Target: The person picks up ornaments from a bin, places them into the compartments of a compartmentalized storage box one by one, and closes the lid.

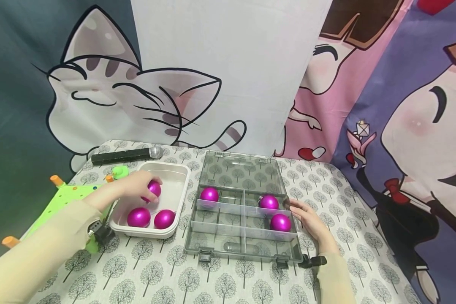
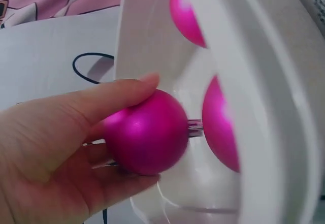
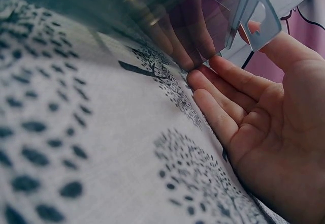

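Observation:
In the head view my left hand is over the white tub, its thumb and fingers gripping a magenta Christmas ball. The left wrist view shows this ball between thumb and fingers, its silver cap pointing away from the palm. Two more magenta balls, one on the left and one on the right, lie in the tub. My right hand rests at the right side of the clear grey compartment box, relaxed fingers touching its wall. Its lid lies back; three balls sit in compartments.
Behind the tub lie a black microphone and a small green duck toy. A green board with orange pegs stands left, partly hidden by my left arm. The tree-print cloth covers the table; printed curtains hang behind.

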A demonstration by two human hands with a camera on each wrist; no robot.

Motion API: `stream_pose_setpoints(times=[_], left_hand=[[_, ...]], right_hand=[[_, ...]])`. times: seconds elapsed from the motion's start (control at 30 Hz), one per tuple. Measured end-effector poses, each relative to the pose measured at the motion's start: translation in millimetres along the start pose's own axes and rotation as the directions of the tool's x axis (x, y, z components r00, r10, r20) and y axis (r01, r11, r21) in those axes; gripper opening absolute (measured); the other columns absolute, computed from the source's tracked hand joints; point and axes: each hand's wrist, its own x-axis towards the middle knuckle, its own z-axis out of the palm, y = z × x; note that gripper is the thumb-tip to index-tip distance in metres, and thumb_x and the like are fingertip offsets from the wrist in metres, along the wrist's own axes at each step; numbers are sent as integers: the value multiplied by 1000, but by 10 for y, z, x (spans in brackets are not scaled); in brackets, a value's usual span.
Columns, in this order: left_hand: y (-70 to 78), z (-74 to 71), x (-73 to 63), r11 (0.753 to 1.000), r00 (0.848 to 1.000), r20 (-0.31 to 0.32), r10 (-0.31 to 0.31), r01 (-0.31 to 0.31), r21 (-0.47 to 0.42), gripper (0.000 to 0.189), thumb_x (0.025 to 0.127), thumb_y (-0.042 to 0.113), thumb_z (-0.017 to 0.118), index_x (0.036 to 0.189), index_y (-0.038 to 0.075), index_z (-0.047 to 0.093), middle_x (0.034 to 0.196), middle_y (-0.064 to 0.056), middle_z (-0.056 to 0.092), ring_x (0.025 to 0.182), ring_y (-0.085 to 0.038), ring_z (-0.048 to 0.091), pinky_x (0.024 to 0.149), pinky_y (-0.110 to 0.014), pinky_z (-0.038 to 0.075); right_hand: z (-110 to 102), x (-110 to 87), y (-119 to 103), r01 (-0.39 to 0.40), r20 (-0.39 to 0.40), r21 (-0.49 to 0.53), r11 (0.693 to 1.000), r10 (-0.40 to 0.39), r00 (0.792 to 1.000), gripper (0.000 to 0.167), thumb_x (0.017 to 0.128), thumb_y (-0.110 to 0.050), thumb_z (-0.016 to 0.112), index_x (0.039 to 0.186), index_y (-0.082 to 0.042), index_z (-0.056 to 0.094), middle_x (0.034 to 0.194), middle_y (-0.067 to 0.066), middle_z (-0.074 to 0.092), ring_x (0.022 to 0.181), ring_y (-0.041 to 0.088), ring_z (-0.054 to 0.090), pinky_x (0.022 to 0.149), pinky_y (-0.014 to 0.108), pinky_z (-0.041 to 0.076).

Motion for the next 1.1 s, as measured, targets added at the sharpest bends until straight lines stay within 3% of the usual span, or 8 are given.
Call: stream_pose_setpoints(times=[0.13, 0.27, 0.6, 0.77, 1.1], left_hand=[[65, -34, 25, 999, 998, -66, 15, -19, -47, 61, 71, 18, 83, 121, -8, 61, 105, -21, 68, 76, -16, 66, 67, -29, 57], [149, -56, 63, 998, 988, -150, 31, -39, -51, 60, 69, 20, 84, 119, -6, 63, 108, -23, 68, 79, -20, 67, 67, -30, 58], [408, -92, 160, 990, 939, -328, 101, -128, -62, 60, 72, 22, 85, 123, 0, 63, 120, -21, 67, 98, -34, 68, 82, -44, 59], [585, -64, 253, 982, 924, -361, 123, -166, -90, 62, 72, 22, 85, 126, 3, 63, 124, -19, 66, 105, -36, 66, 87, -47, 57], [1035, 99, 491, 947, 896, -402, 191, -276, -166, 59, 71, 18, 86, 122, 0, 64, 122, -20, 67, 103, -36, 66, 85, -45, 59]], right_hand=[[6, 0, -7, 16, 2, 3, 1000, -17, 1000, 48, 101, -7, 46, 138, 21, 32, 115, -17, 66, 110, -2, 60, 96, 11, 45], [12, -1, -9, 14, 8, 10, 1000, -14, 1000, 50, 101, -7, 45, 139, 21, 29, 115, -18, 65, 110, -3, 60, 96, 10, 44], [15, -3, -9, 3, 10, 17, 1000, -3, 1000, 51, 101, -5, 44, 140, 22, 26, 115, -18, 66, 111, -3, 60, 97, 10, 44], [11, 1, 5, 8, 16, 30, 1000, -8, 1000, 51, 101, -5, 44, 140, 21, 26, 117, -17, 65, 112, -2, 60, 98, 9, 44], [4, 2, 7, 22, 18, 22, 1000, -22, 1000, 49, 101, -5, 45, 139, 22, 29, 116, -17, 66, 111, -3, 60, 97, 10, 45]])
